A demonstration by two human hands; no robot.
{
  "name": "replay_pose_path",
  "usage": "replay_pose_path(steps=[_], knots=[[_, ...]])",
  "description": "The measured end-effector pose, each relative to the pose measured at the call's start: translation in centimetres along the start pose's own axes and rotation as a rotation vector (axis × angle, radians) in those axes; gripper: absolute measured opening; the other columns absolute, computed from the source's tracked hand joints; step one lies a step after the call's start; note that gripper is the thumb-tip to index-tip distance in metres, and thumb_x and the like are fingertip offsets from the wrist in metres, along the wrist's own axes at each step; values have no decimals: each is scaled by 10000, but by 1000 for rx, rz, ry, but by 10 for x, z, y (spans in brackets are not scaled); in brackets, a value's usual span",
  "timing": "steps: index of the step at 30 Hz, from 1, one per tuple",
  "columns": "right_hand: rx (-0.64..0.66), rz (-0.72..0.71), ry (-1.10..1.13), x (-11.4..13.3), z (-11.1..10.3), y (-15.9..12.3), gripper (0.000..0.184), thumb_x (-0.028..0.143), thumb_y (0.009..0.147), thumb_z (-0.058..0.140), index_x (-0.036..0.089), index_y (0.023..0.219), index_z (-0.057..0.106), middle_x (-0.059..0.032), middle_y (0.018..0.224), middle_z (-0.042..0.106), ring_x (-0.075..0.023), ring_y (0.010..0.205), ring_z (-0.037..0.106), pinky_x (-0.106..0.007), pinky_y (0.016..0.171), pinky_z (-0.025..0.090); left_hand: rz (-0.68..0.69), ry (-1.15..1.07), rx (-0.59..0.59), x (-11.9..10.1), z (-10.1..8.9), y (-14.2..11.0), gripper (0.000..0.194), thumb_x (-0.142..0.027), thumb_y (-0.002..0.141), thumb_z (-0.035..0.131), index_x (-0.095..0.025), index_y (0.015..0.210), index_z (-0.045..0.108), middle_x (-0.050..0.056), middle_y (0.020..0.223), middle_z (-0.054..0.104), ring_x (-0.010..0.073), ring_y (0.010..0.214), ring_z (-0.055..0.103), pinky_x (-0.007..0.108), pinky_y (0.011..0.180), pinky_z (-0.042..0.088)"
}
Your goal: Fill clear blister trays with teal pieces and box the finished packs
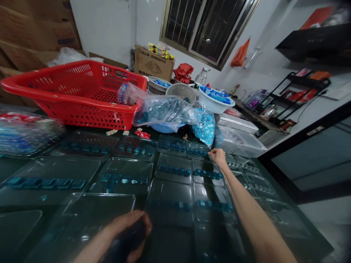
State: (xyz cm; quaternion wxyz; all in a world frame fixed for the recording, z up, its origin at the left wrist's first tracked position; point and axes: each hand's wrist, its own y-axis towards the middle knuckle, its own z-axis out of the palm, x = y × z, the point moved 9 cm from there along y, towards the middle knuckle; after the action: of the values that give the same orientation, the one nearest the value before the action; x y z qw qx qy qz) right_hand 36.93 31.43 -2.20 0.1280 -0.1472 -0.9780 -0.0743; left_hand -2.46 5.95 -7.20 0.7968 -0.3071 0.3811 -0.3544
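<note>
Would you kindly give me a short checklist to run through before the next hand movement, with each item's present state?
1. Right hand at the far clear tray: ok, its fingers are at the right end of the row of blue pieces.
2. Right-hand grip on a piece: cannot tell, too small to see.
3. Left hand free: cannot tell, it is blurred and its palm side is dark.
4. Red plastic basket upright: ok, it stands behind the trays.
5. Table free of scraps: not ok, a red wrapper lies near the basket.
</note>
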Motion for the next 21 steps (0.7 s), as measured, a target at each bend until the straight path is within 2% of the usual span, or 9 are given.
replay_pose_path(steps=[6,11,14,17,19,21], knots=[[0,58,77,3,3,-2,201,332,832,542,143,880,594,-24,911,610,-147,838,583,-325,747,479,20,-12,40,-6,13,-9,206,-363,709,655,-172,780,620,69,702,607,182,557,587,218,391,423],[-12,136,277,5,-20,-16,228,356,807,565,132,779,599,-8,781,624,-130,747,589,-317,728,463,61,-24,162,-16,28,-20,395,-501,747,579,-112,802,620,91,734,598,144,513,533,208,407,395],[6,170,463,12,-30,-35,274,383,785,549,119,768,620,-9,648,608,-129,612,565,-283,610,442,76,-70,222,-19,30,-22,477,-547,756,540,-85,846,618,109,754,595,150,547,531,212,437,398],[130,150,673,41,-27,-75,317,390,729,549,97,807,642,-16,542,564,-109,453,470,-249,439,360,36,-123,225,-13,28,-21,492,-549,748,547,-83,896,610,106,778,595,138,524,520,209,436,390],[259,103,794,74,-23,-110,321,352,650,609,100,844,651,-20,549,565,-94,421,432,-232,395,321,5,-152,228,-8,27,-20,471,-533,747,554,-94,912,604,93,780,595,127,492,506,203,418,368],[402,36,876,114,-25,-145,332,311,570,677,108,833,666,-50,631,602,-95,457,459,-220,391,323,-13,-162,233,-6,27,-18,434,-512,745,560,-117,920,597,77,778,597,125,464,497,190,385,318]])
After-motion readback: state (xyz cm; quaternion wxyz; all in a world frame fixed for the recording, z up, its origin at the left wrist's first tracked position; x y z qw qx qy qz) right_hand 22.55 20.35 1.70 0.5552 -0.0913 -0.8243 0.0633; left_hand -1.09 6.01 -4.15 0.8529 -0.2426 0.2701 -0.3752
